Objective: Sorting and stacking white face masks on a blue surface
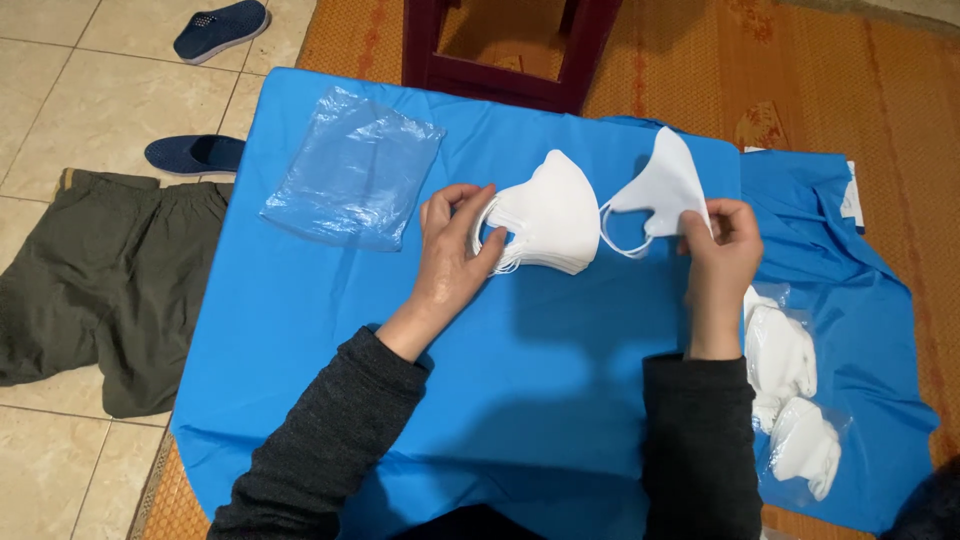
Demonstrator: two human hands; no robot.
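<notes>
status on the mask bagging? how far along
Done: two bagged mask packs lie at the right edge of the blue sheet. In hand: right hand lifts a single mask; left hand steadies the loose stack. Left: that stack, plus empty clear bags.

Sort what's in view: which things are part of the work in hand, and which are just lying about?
In hand:
- stack of white face masks, steadied by the left hand
- single white mask, held up by the right hand
- empty clear plastic bags
- bagged masks
- blue sheet underneath

Lying about:
- dark blue shoes
- olive trousers
- dark red stool
- woven mat
</notes>
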